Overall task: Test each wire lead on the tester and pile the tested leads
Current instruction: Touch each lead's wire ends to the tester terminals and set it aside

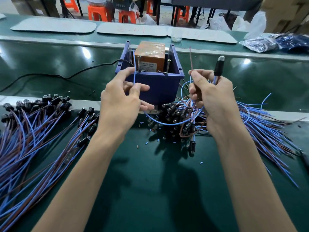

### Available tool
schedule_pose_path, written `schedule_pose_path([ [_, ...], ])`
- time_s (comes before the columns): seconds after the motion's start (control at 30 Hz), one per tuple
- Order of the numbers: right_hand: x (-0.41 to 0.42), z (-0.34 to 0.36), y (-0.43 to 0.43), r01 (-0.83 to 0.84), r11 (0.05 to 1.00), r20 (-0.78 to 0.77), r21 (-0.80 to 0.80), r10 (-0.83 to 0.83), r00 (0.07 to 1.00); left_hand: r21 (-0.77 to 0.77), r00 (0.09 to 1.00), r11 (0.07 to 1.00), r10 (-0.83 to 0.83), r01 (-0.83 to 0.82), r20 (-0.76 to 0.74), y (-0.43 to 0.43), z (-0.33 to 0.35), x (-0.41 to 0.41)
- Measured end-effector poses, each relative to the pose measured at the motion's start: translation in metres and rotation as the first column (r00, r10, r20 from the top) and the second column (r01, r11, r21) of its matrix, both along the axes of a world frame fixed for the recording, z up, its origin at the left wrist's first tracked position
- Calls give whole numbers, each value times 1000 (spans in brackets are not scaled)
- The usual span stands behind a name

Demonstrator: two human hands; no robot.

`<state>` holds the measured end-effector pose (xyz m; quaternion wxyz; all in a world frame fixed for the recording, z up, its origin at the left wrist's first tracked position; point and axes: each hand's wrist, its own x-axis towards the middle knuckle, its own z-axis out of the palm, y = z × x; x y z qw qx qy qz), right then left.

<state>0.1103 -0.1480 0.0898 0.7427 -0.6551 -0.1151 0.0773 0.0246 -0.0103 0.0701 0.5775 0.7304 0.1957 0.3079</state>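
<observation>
The tester (155, 84) is a blue box holding an orange unit, with two upright screws (139, 64) on its front rim. My left hand (122, 101) pinches a blue wire (134, 67) whose end points up beside the left screw. That wire loops down and across to my right hand (210, 96), which grips the lead's black bulb socket (219, 67) upright and pinches its brown wire (191, 59). A pile of leads (33, 131) lies fanned out on the left. A tangled heap of leads (180, 118) sits below the tester, its wires spreading right.
A black power cable (66, 76) runs left from the tester across the green belt. Small blue and brown insulation scraps (201, 162) dot the green mat. White trays (55, 25) lie along the far side. Plastic bags (267, 42) sit far right. Orange stools stand behind.
</observation>
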Motion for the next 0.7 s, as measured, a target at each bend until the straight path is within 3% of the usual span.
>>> schedule_pose_path([
  [0.2,6,-7,1,47,994,-23,-94,-49,999,26,993,995,100,-98,-65,8,-5,3],
  [0.37,10,-14,4,-36,977,-54,-208,25,998,42,986,996,80,-74,-143,11,-10,5],
  [0.7,13,-15,3,-68,963,-43,-260,59,997,74,984,995,72,-61,-163,12,-11,5],
])
